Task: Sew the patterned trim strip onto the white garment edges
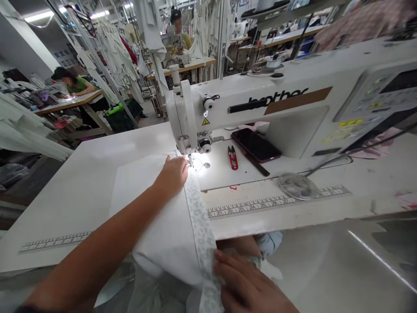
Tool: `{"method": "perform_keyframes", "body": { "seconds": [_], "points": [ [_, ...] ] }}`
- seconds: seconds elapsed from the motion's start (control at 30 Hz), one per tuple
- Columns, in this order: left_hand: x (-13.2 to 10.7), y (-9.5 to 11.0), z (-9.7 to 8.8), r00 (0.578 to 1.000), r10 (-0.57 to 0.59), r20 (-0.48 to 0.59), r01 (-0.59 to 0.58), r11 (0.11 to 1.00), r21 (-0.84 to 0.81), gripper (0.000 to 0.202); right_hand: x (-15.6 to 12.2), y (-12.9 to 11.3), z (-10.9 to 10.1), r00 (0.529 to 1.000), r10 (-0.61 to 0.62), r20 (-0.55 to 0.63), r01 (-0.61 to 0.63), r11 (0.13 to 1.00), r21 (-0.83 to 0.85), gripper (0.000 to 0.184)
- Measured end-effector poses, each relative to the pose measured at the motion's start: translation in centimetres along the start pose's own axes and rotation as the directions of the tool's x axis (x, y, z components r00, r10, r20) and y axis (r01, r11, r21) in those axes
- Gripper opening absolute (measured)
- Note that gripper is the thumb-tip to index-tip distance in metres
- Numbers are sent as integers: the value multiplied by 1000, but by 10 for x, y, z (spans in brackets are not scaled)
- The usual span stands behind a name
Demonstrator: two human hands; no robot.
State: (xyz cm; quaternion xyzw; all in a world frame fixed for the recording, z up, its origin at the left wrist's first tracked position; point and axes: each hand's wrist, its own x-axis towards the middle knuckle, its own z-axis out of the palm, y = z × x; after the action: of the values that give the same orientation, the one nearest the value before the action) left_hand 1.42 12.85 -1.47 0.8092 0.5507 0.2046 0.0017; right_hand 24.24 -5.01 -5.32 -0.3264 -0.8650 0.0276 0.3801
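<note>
A white fabric piece (156,217) lies under the sewing machine's needle and hangs over the table's front edge. Along its right side runs a pale patterned strip (197,217) with grey-green markings. My left hand (174,171) presses on the white fabric just left of the lit needle (190,161), its fingers bent and gathered at the cloth. Lower down, off the table edge, my right hand (244,280) grips the patterned strip's right border; its thumb is hidden. The white sewing machine (228,100) stands over the far end of the fabric.
Right of the needle lie red thread snips (232,157), a dark flat tool (257,164) and a phone (257,144). A clear round disc (298,186) rests by the printed ruler (241,209). Behind, two people (73,82) sit at other machines among hanging cloth.
</note>
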Motion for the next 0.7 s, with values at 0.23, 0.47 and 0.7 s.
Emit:
{"method": "perform_keyframes", "body": {
  "seconds": [0.23, 0.47, 0.7],
  "points": [
    [-76, 52, -23, 960, 207, 189, -214, 977, 17, 48, 6, -3, -1, 994, -99, -47, 98, 995, -28, 31],
    [-100, 55, -23, 890, 449, 76, -453, 889, 60, 36, -5, -3, 3, 994, -109, 30, 109, 994, 0, 29],
    [-98, 57, -27, 879, 475, -23, -474, 879, 40, 31, 14, -17, -7, 999, 3, -33, -1, 998, 65, 27]
  ]
}}
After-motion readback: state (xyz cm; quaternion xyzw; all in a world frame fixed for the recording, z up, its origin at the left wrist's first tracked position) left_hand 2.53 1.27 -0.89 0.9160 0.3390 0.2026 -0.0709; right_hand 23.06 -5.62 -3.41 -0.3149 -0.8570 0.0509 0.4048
